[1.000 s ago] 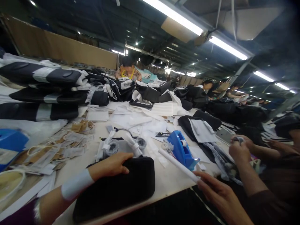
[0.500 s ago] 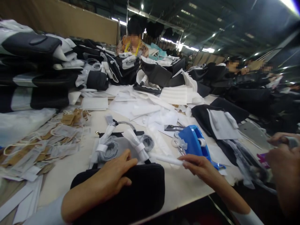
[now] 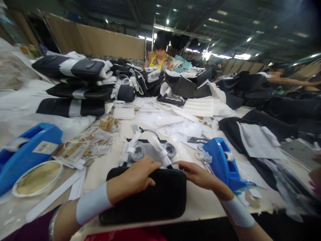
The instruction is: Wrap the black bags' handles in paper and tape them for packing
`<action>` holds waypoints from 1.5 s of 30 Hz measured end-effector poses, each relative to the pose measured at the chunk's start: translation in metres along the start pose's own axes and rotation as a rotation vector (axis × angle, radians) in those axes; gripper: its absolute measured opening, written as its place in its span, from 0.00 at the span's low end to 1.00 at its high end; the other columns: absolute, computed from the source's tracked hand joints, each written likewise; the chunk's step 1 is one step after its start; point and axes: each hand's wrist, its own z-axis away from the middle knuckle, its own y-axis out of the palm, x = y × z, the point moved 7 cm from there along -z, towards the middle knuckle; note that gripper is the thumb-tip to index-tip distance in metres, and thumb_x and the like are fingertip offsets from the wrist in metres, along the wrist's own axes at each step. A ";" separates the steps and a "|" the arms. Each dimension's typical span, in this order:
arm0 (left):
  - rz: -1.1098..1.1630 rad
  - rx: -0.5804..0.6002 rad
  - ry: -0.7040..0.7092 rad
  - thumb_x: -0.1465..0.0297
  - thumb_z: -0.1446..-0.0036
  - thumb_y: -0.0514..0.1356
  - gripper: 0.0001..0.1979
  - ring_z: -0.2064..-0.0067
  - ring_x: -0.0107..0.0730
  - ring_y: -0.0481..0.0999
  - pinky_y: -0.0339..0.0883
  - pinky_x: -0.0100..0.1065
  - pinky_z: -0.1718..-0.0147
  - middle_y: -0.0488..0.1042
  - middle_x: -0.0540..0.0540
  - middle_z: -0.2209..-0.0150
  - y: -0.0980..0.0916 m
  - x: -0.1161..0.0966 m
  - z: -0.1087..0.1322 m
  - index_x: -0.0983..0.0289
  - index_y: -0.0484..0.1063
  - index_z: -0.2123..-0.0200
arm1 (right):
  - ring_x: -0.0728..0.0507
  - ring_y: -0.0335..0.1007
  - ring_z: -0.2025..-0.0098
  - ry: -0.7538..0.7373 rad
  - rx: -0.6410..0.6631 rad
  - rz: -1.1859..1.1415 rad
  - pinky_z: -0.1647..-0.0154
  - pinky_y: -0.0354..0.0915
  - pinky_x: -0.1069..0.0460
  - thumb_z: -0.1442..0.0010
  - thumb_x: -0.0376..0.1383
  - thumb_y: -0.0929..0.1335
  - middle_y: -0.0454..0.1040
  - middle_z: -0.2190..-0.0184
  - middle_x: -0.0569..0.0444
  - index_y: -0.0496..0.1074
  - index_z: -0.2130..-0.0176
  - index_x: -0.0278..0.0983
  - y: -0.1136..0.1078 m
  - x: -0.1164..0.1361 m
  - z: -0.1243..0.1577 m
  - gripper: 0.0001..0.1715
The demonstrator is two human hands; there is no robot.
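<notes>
Working the near edge of the counter (image 3: 175,217) here, and the black padded pouch (image 3: 142,197) is right in front of me, lying flat and close to that edge. My left hand (image 3: 142,172) is over the top of it, fingers curled across the far side, so that one's properly holding it. My right hand (image 3: 198,175) comes in from the other side with the fingers stretched out, and the tips (image 3: 182,164) reach the pouch's far right corner. From up here I honestly can't tell if they're pinching it or just touching. Both wrists have pale blue wraps, the left wrap (image 3: 92,204) and the right wrap (image 3: 238,211).

Just past the pouch are two bundles of grey cord (image 3: 136,152) with white strips around them. A blue tape dispenser (image 3: 223,164) sits just beside my right hand, with scissors (image 3: 197,140) behind it. Over to the left there's a pile of paper tags on strings (image 3: 87,147) and a blue box (image 3: 30,157). Further back are stacks of black-and-white padded covers (image 3: 70,70) and loose white sheets (image 3: 170,120). A co-worker (image 3: 159,62) sits across the far side, behind more piles.
</notes>
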 end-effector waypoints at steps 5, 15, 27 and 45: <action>-0.055 -0.007 0.004 0.73 0.47 0.63 0.10 0.55 0.40 0.70 0.64 0.34 0.58 0.71 0.55 0.60 -0.005 -0.006 0.006 0.63 0.69 0.60 | 0.40 0.70 0.59 0.188 -0.152 -0.120 0.61 0.68 0.49 0.46 0.42 0.70 0.74 0.58 0.46 0.73 0.52 0.35 -0.017 -0.040 0.032 0.23; -0.104 -0.106 0.027 0.71 0.48 0.66 0.12 0.54 0.42 0.70 0.66 0.37 0.58 0.70 0.57 0.59 0.002 -0.003 0.008 0.63 0.68 0.61 | 0.46 0.63 0.66 0.066 -0.393 -0.283 0.64 0.60 0.52 0.45 0.45 0.70 0.66 0.69 0.55 0.72 0.65 0.36 0.018 -0.036 0.002 0.15; -0.168 -0.180 0.031 0.69 0.44 0.63 0.13 0.57 0.43 0.71 0.67 0.41 0.58 0.71 0.55 0.59 0.009 0.002 0.017 0.60 0.68 0.55 | 0.47 0.57 0.68 0.068 -0.339 -0.135 0.67 0.55 0.53 0.48 0.34 0.65 0.60 0.72 0.57 0.61 0.77 0.36 0.024 -0.023 0.005 0.09; -0.367 -0.427 0.158 0.72 0.33 0.45 0.13 0.62 0.40 0.71 0.67 0.41 0.62 0.70 0.57 0.63 0.036 0.014 0.010 0.66 0.65 0.52 | 0.41 0.66 0.51 -0.124 -0.734 0.425 0.50 0.64 0.45 0.38 0.26 0.57 0.70 0.56 0.47 0.69 0.50 0.37 0.029 0.040 0.019 0.21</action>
